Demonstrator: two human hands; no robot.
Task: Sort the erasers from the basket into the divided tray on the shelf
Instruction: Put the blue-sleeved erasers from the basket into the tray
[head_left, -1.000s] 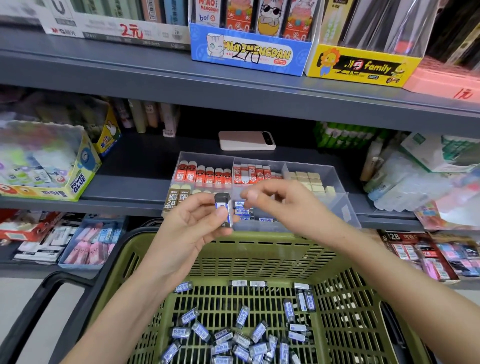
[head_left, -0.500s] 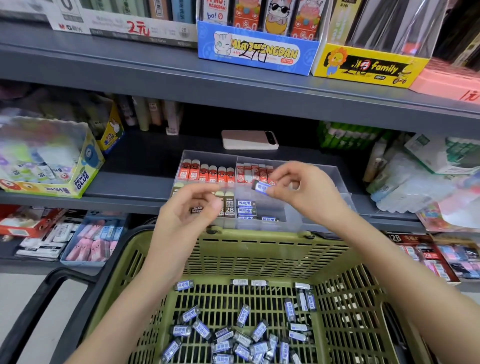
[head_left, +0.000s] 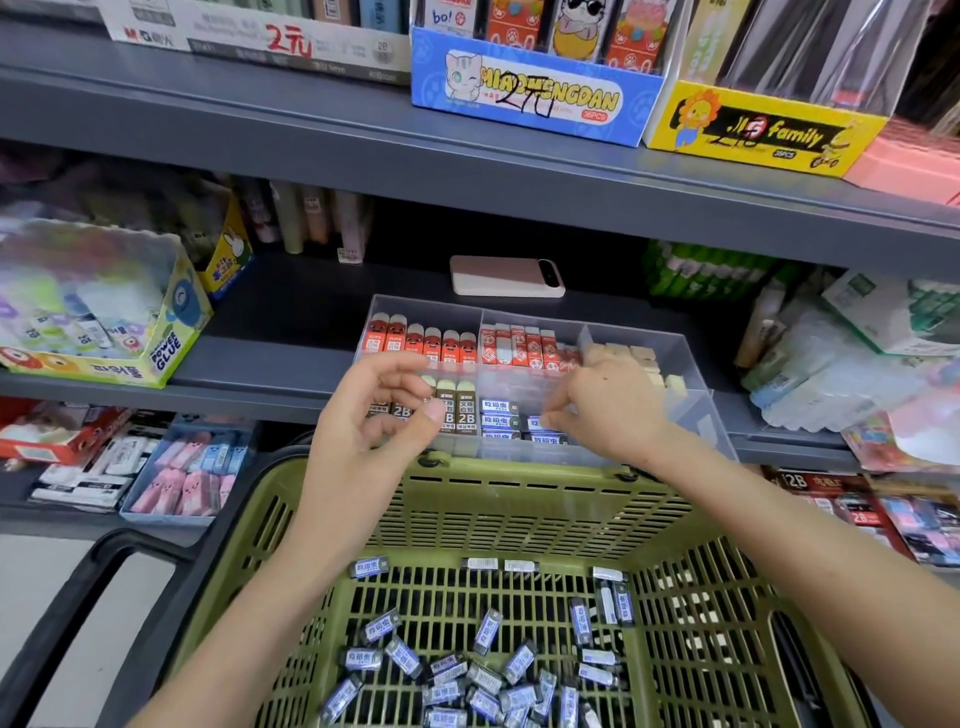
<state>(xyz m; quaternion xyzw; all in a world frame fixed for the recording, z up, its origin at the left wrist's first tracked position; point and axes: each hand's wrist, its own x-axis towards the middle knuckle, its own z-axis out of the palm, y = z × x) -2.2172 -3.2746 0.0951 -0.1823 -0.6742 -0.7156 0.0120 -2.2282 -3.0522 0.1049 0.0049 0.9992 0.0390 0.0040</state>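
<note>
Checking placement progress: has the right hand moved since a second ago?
Yes. The right hand has gone rightward and down from beside the left hand into the front middle compartment of the divided tray, fingers at the blue erasers.

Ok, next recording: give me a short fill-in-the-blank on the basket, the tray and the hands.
The loose blue-labelled erasers lie in the ____ slotted plastic basket.
The right hand reaches into the clear divided plastic tray; the left hand holds ____.
The flat pink device lies ____ the tray.
Missing: green; nothing; behind.
</note>
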